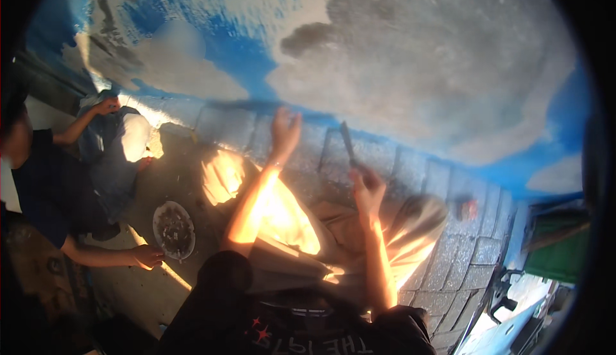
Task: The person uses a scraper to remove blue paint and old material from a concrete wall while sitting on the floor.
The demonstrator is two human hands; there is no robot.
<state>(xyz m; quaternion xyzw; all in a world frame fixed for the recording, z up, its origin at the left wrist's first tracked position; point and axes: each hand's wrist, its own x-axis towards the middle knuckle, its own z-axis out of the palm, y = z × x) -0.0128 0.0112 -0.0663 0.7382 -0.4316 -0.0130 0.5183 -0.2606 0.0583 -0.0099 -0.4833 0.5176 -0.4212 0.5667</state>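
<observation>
- The right hand (367, 191) is clamped around the lower end of a thin dark tool (348, 144), which points up and slightly left, toward the blue panel (247, 66); motion blur hides the fingertips.
- The tool stands free of the ground, above the seated person's lap; whether its tip touches the panel I cannot tell.
- It looks narrow and flat, perhaps a blade or small spatula (the blur leaves its kind uncertain), so I judge it light and fairly stiff, with some spring possible toward the tip.
- The lower end, where the fingers already close, seems the sensible place for a hold; the upper end may have an edge and is better left untouched. Any paste on the grip would probably make it slippery, though none can be made out.
- The left hand (285, 135) is raised near the panel's lower edge, fingers apart and seemingly holding nothing; contact with the panel is unclear.
- The panel carries a broad grey patch (449, 53), its surface mottled.
- On the left, a co-worker's hand (147, 257) is just beside a round dish (158, 217) with greyish contents.
- Grey paving (443, 291) runs along the right, with a small reddish thing (470, 209) on it.
</observation>
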